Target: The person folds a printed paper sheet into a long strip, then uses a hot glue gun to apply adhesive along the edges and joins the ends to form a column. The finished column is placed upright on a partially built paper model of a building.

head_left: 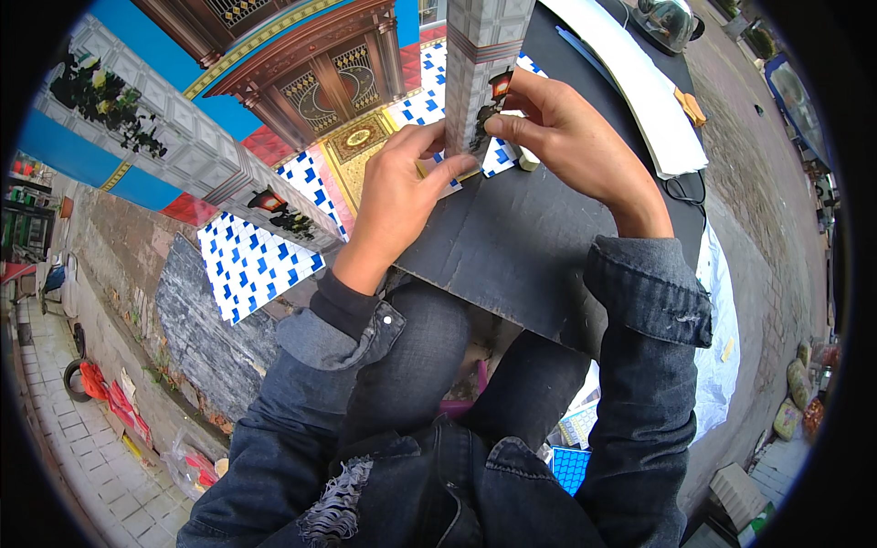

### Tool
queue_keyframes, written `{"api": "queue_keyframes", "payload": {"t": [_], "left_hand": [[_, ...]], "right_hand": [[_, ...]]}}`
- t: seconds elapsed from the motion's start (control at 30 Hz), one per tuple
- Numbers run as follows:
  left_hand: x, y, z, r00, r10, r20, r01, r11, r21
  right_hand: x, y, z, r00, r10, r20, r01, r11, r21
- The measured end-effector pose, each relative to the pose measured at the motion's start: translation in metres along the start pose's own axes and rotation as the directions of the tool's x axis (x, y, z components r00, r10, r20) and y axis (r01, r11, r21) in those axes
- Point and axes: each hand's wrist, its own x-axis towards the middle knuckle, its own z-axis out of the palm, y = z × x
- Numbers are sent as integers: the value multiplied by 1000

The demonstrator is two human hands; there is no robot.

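A grey stone-patterned card pillar (484, 59), printed with a red lantern and leaves, stands upright at the front right corner of a model house (320, 55). Low on it, the thumb and fingers of my left hand (393, 196) close around the base. My right hand (580, 146) pinches the pillar's right side beside the lantern; some of its fingertips are hidden behind. Under the right palm shows a small whitish piece (528, 160), partly covered. The model has brown double doors, blue walls and a blue-and-white tiled floor (260, 265). A matching pillar (183, 137) rises at its left.
The model rests partly on a black tabletop (512, 247), whose near edge lies above my knees. White sheets (630, 91) curve along its right side, near an orange scrap (690, 108) and a black cable (683, 190). A grey weathered slab (206, 329) lies at left.
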Motion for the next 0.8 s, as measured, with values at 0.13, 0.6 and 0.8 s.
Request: {"api": "queue_keyframes", "payload": {"t": [0.13, 0.6, 0.8], "left_hand": [[-2, -1, 1, 1000, -4, -1, 4, 1000, 13], [-4, -5, 3, 1000, -9, -16, 9, 1000, -9], [-5, -6, 4, 1000, -3, -31, 3, 1000, 27]], "right_hand": [[-2, 0, 1, 1000, 14, 2, -13, 1000, -13], [-2, 3, 4, 1000, -21, -20, 21, 1000, -3], [0, 4, 3, 1000, -16, -6, 16, 1000, 3]]}}
